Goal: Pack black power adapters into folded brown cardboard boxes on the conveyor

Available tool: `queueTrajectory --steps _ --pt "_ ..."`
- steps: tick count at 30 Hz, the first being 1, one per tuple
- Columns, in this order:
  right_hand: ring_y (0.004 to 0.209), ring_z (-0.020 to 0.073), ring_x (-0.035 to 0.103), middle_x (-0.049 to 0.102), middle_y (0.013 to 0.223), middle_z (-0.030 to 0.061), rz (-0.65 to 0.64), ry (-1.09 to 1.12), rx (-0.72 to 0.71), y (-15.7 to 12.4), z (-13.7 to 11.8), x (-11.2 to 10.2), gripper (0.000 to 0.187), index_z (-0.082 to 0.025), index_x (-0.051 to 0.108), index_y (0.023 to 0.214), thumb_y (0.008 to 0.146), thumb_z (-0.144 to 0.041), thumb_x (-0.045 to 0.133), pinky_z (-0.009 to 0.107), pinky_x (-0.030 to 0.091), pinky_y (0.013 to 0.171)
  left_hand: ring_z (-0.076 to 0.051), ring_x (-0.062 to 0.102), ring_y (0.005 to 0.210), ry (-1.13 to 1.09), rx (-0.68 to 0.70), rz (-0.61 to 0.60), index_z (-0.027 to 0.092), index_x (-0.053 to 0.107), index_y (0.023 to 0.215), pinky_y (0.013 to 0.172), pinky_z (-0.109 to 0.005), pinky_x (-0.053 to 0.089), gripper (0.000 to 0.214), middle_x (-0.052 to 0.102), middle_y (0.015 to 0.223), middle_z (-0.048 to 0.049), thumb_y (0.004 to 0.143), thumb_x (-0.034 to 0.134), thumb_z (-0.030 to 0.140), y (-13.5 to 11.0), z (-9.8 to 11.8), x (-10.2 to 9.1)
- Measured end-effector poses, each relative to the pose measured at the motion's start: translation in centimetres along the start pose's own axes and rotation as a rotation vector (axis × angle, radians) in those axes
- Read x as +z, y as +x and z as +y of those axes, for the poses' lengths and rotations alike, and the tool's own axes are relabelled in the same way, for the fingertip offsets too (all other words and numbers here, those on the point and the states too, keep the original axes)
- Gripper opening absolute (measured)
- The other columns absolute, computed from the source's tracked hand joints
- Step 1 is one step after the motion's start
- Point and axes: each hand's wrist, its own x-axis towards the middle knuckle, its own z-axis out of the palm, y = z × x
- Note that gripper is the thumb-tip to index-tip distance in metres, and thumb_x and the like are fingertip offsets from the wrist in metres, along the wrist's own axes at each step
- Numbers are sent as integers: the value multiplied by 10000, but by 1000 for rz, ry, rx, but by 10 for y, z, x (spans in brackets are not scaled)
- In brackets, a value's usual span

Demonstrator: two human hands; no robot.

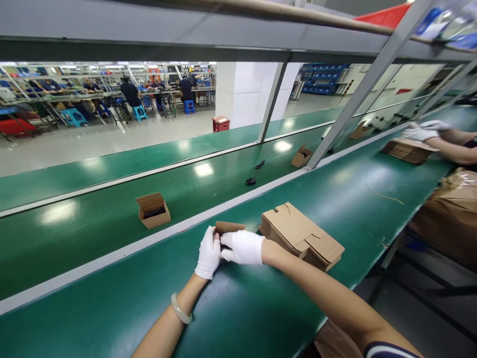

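the small cardboard piece (228, 227) is mostly hidden behind the gloved left hand (208, 253) and right hand (242, 247).

Green conveyor belt (261, 318), open carton (153, 210) with black cable (154, 213), seated workers (130, 94) beyond

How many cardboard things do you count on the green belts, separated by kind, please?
Flat stacks of cardboard blanks: 2
Open cartons on the farther belt: 3
Small carton between the left hand and right hand: 1
Total: 6
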Motion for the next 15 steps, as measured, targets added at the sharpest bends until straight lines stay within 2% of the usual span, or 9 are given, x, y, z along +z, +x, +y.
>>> queueTrajectory --steps 2,3,5,7,9,12,15 --pt "908 211 627 677 1034 55 165 51 56 -15 13 -8 315 -204 649 1002 887 -352 396 288 436 764 -269 511 1189 25 9 79 172 571 1091 1065 -445 324 292 596 1199 -131 833 489 281 18 -2 -9" --pt "920 203 621 675 1038 42 248 62 152 -23 25 -14 328 -221 649 996 900 -343 361 286 431 776 -265 493 1209 37 14 120 175 566 1093 1076 -438 309 291 588 1209 -129 838 484 289 31 -3 -15" --pt "916 222 616 672 1028 65 364 36 481 -39 59 -27 378 -218 648 993 911 -360 307 311 431 761 -255 456 1246 68 21 206 172 547 1112 1088 -427 289 302 568 1233 -131 850 468 300 63 -3 -27" --pt "928 280 606 643 1082 126 319 13 760 -49 100 -38 401 -183 636 1035 874 -433 367 353 435 724 -258 448 1251 111 17 285 156 531 1124 1083 -433 292 309 559 1237 -145 863 445 298 96 -3 -40" --pt "910 325 606 639 1057 179 151 95 972 -53 138 -41 440 -137 654 984 841 -474 410 380 438 685 -271 480 1217 158 5 346 144 536 1107 1061 -447 318 295 570 1213 -160 872 424 283 123 -3 -52" --pt "797 291 631 672 919 171 90 162 972 -53 171 -35 362 -132 685 783 812 -424 473 347 443 636 -288 538 1143 214 -20 400 137 557 1055 1014 -463 370 267 605 1142 -170 876 417 277 143 -2 -68" --pt "722 247 634 675 823 150 150 172 943 -56 180 -29 302 -144 678 702 793 -364 494 311 437 607 -287 514 1170 247 -16 443 132 534 1103 1024 -460 362 311 590 1163 -170 875 435 318 141 3 -81"
